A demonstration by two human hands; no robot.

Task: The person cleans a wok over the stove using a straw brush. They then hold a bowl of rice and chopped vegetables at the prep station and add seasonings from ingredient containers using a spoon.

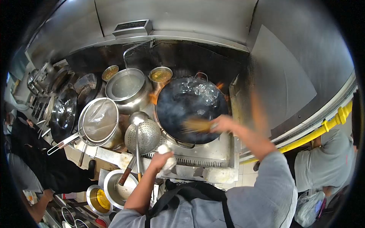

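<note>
Black wok (186, 108) sits over flames (153, 98). Right hand (222, 124) grips a brush (195, 125) over its near side; left hand (161, 158) clasps a white cloth (169, 164) at the wok's front left. Scrubbing appears in hand; the next stroke calls for firm bristle contact, hand clear of flames.

Black wok (176, 108), straw-yellow brush (197, 125), white cloth (169, 165), silver, hole-dotted strainer (149, 133), bright yellow pipe (332, 124), grey shirt (262, 190).
</note>
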